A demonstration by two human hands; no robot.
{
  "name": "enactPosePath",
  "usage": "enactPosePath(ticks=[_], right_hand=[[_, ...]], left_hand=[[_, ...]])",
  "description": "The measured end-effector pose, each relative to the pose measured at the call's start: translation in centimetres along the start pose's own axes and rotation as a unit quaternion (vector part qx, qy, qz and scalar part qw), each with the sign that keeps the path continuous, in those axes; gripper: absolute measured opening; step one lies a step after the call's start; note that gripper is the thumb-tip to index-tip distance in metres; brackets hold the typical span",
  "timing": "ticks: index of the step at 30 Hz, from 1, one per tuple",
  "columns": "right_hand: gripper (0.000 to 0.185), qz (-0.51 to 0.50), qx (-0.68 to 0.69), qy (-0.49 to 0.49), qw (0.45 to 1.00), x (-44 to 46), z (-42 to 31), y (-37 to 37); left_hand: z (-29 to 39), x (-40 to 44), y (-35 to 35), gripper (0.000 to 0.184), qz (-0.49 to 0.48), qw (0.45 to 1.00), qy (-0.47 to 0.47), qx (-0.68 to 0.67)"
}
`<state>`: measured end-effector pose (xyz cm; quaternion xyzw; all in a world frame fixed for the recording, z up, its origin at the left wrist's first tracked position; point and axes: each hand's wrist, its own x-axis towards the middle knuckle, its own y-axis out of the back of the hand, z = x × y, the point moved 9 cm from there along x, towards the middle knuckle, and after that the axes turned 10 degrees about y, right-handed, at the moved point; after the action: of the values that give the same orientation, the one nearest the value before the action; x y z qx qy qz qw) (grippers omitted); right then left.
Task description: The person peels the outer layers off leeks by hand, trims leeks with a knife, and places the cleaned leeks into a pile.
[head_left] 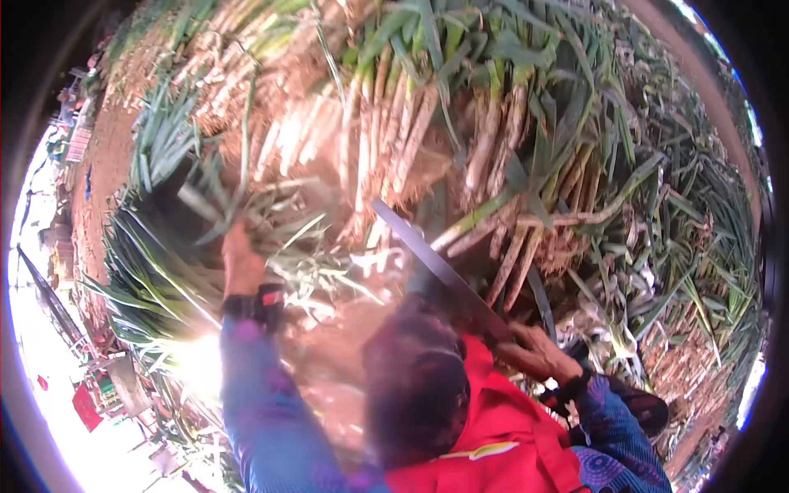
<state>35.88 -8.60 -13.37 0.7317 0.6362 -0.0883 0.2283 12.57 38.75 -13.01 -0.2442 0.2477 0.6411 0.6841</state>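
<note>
Green leeks lie in big heaps ahead of the person and off to both sides. In the middle bunch, the white ends face the person and the green tops point away, maybe so the root ends are easy to reach. The right hand is closed around one end of a long knife. The blade points forward and to the left, which likely keeps the sharp part away from the fingers and the red cloth on the person's front. Its tip looks close to the roots of the middle bunch. The left hand is by some leaves, with pale leaves just beside it. It is blurry, so I cannot tell how open it is or if it grips anything.
</note>
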Motion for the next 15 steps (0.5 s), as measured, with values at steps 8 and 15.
enactPosePath(ticks=[8,15], right_hand=[[0.032,0.092,0.317,-0.119,0.936,-3.7,0.9,3.1],[0.025,0.193,0.338,-0.003,0.921,6.4,-3.9,7.6]], left_hand=[[16.9,2.3,22.7,0.039,0.182,0.954,-0.235,-0.032],[20.3,5.7,4.2,0.041,0.132,0.868,-0.398,0.264]])
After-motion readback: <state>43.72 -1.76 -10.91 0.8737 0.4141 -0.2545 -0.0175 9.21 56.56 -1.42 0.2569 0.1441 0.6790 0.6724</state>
